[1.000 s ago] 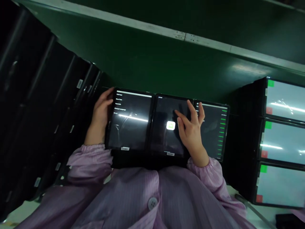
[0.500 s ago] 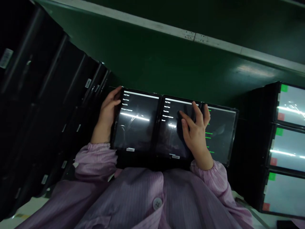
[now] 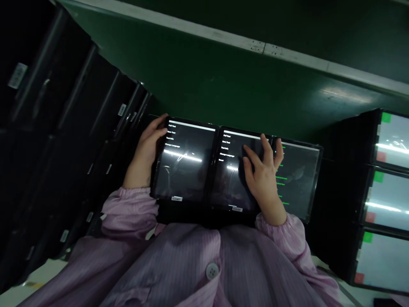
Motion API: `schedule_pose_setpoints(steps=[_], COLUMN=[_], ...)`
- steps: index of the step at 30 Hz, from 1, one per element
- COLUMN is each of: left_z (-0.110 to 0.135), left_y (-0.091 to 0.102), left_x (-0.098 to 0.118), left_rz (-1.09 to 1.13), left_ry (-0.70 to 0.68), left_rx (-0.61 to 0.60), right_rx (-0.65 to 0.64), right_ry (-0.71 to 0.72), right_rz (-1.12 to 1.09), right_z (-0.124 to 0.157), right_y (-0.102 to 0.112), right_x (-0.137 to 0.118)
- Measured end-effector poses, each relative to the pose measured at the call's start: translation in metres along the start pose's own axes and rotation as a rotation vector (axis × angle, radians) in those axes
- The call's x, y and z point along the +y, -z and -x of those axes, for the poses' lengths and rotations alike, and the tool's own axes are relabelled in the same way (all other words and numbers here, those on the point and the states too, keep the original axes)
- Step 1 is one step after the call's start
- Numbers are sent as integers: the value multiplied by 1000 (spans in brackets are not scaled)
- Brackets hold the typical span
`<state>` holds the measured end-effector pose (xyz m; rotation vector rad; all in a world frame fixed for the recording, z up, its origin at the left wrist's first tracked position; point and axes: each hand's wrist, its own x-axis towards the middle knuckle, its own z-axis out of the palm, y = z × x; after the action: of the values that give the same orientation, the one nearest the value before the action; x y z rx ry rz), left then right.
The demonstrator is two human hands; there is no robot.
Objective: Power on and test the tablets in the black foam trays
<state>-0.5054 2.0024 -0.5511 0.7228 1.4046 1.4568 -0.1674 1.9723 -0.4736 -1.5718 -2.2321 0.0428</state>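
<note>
Three dark tablets lie side by side in front of me. My left hand (image 3: 147,151) grips the left edge of the left tablet (image 3: 185,164), thumb on its screen, which shows a white text menu. My right hand (image 3: 263,172) rests on the middle tablet (image 3: 228,175) with fingers spread and fingertips touching its screen beside the same menu. The right tablet (image 3: 298,181) shows a column of green lines, partly hidden by my right hand. My lilac sleeves cover both wrists.
A green belt surface (image 3: 204,76) with a pale rail (image 3: 223,38) runs behind the tablets. Rows of dark upright tablets (image 3: 79,119) stand at the left. At the right, three lit pale screens (image 3: 388,187) with green and red corner squares are stacked.
The middle tablet's screen switched from a white-and-green icon to a text menu. My right hand slid slightly up that screen. The view drifted, shifting everything a little to the right.
</note>
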Motion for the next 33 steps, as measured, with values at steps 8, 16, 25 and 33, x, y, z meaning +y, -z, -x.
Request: schedule_pose_setpoints(steps=[8,16,25,33], left_z=[2,8,42,47], left_y=[-6,-11,-3,10], left_x=[2,6,6,-3], left_rz=[-83,-44,-23,-50], left_ry=[16,8,-8,18], left_rx=[72,112,131,115], right_rx=[166,339,207,-32], right_ry=[-20,-143,-94,-7], right_rz=[-39,64,32,-31], right_z=[15,45,58,32], right_y=[21,56,54,15], right_x=[14,51,45,1])
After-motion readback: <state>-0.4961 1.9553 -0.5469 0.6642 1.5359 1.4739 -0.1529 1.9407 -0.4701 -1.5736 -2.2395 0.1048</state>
